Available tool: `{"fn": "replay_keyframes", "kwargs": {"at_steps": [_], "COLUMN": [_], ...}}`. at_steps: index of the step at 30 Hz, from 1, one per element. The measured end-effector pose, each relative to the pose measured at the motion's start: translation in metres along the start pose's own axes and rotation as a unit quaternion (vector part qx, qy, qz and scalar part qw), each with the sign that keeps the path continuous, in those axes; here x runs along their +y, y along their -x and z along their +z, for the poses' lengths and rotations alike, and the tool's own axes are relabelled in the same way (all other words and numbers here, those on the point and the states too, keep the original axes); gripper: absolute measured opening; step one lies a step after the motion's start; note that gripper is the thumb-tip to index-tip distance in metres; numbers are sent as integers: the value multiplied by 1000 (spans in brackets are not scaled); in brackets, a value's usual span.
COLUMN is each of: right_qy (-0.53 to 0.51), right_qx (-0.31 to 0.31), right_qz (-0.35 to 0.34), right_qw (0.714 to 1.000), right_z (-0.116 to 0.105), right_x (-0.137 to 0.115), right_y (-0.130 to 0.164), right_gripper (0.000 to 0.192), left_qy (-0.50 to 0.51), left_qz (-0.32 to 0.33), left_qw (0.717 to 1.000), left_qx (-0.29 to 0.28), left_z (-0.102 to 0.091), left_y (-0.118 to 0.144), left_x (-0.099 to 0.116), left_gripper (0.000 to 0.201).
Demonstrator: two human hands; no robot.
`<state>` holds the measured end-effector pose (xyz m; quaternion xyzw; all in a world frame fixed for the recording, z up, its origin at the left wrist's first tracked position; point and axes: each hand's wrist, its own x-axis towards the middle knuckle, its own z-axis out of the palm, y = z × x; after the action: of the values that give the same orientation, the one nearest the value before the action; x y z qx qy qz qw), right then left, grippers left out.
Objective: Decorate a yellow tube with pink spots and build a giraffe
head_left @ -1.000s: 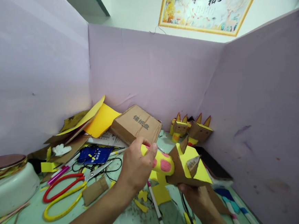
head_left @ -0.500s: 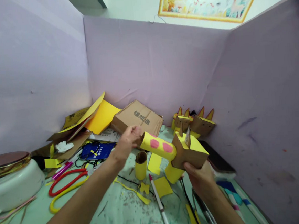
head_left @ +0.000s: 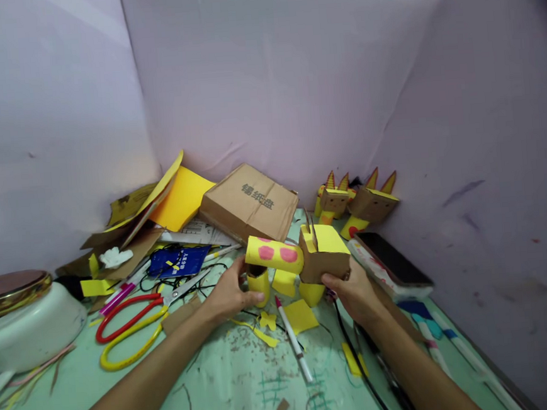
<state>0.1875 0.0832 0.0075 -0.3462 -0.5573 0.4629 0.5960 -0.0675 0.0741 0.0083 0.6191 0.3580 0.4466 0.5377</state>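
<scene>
- Both hands are working on a little paper giraffe-looking craft (head_left: 297, 260), which is sitting on the green table (head_left: 212, 387) right between them.
- Left hand (head_left: 228, 292) is curling its fingers around the back end of the yellow tube body with pink spots (head_left: 273, 254), thumb up by the tube's open end, gripping it where the rear yellow leg (head_left: 259, 284) is standing.
- Right hand (head_left: 353, 292) is pinching the underside of the brown cardboard head block (head_left: 323, 253) with its yellow top, fingers closed on its lower edge.
- Just below the craft, between the two hands, a yellow paper square (head_left: 300, 315), a small yellow cut-out (head_left: 266, 320) and a white marker (head_left: 293, 340) are lying on the table.
- Out past the left hand, red and yellow scissors (head_left: 130, 330) are lying flat, with a blue packet (head_left: 177, 262) a bit further back.
- Beyond both hands, a brown cardboard box (head_left: 249, 202) is leaning by the purple wall, with yellow sheets (head_left: 178, 197) next to it.
- Behind the right hand, two more cardboard animal heads (head_left: 356, 201) are sitting in the corner, and a dark phone (head_left: 391, 260) is lying just beside that hand.
- Way off to the left, a white bowl with a gold rim (head_left: 21, 316) is sitting at the edge.
</scene>
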Motion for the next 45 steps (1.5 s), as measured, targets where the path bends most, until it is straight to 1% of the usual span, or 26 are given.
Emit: {"fn": "replay_keyframes", "kwargs": {"at_steps": [3, 6, 10, 15, 17, 22, 26, 28, 30, 32, 35, 37, 39, 41, 43, 45], "right_qy": [8, 6, 3, -4, -13, -42, -42, -46, -48, -45, -38, -32, -24, -4, 29, 67], "right_qx": [-14, -25, -12, 5, 3, -1, -6, -1, 8, 14, 23, 31, 33, 26, 16, 11], "right_qz": [9, 5, 10, 1, 0, -10, -8, -9, -9, -6, -4, -11, -16, -12, -2, -4], "right_qw": [1000, 1000, 1000, 1000, 1000, 999, 999, 999, 999, 999, 999, 999, 999, 1000, 999, 998], "right_z": [-5, -7, -3, 0, 0, 0, 2, 3, 4, 3, -3, -8, -13, -18, -23, -28], "right_x": [2, 1, -5, -8, -8, -10, -11, -10, -9, -8, -6, -5, -4, -3, -2, 1], "right_y": [1, 3, 5, 7, 7, 6, 5, 4, 4, 4, 4, 5, 6, 7, 7, 8], "right_gripper": [73, 71, 78, 81, 82, 86, 83, 82, 81, 80, 75, 69, 67, 70, 71, 64], "left_qy": [-2, 3, 30, 80, 83, 64, 42, 42, 43, 39, 22, 5, -2, 5, 13, 6], "left_qz": [23, 33, 52, 60, 69, 100, 101, 105, 107, 100, 72, 51, 40, 43, 48, 42], "left_qw": [999, 998, 997, 988, 985, 983, 985, 985, 985, 988, 995, 998, 999, 999, 998, 996], "left_qx": [26, 47, 58, 120, 133, 138, 131, 129, 129, 112, 66, 38, 22, 23, 40, 72], "left_z": [3, 5, 4, 2, 1, -1, 0, 1, 0, -4, -10, -11, -8, 0, 8, 15], "left_y": [0, 0, 2, 4, 3, 0, -2, -1, 0, 2, 4, 5, 4, 4, 4, 4], "left_x": [-1, 0, 0, 0, 1, 12, 21, 24, 26, 27, 23, 18, 14, 11, 8, 4], "left_gripper": [78, 79, 81, 76, 77, 70, 61, 61, 65, 78, 98, 103, 103, 98, 92, 82]}}
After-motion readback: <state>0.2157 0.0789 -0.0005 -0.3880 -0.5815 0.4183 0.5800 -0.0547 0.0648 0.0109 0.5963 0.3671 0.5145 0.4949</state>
